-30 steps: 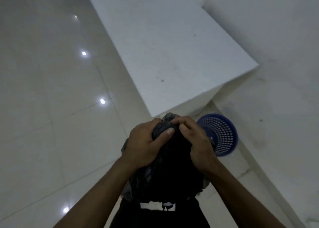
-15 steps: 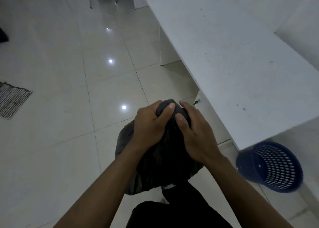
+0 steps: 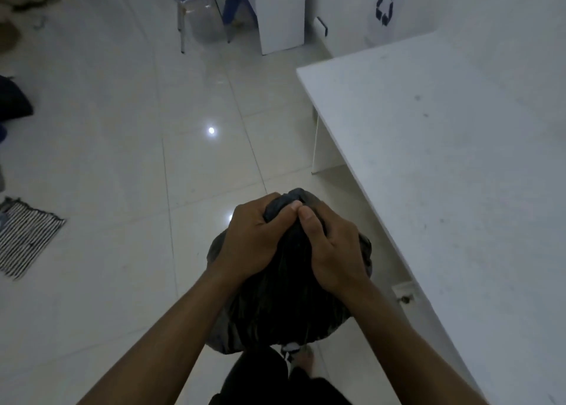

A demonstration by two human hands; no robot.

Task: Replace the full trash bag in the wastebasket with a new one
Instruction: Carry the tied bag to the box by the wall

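- The left thumb point(image 3: 283, 214) and right thumb point(image 3: 307, 223) are pressed down side by side, tips pretty much touching, on the gathered neck point(image 3: 286, 197) of the black trash bag point(image 3: 275, 306).
- The rest of the fingers on both sides are curled tight over the bunched plastic, so nothing is slack: the left hand point(image 3: 251, 242) is clamped on the left of the neck, the right hand point(image 3: 333, 251) on the right.
- A small grey twist of plastic is seen poking up just past the knuckles.
- Below the hands the bag is bulging full, held in front of the body over the glossy tiled floor point(image 3: 107, 159). Whether its bottom is touching the tiles can't be told.
- A white table point(image 3: 444, 159) is found just right of the bag, its long edge running alongside the right forearm.
- Further out, a striped mat point(image 3: 24, 239) is laid on the floor at far left, a metal-legged chair point(image 3: 199, 3) is parked at the top, and a recycling symbol point(image 3: 385, 1) is printed on a white panel at top right.
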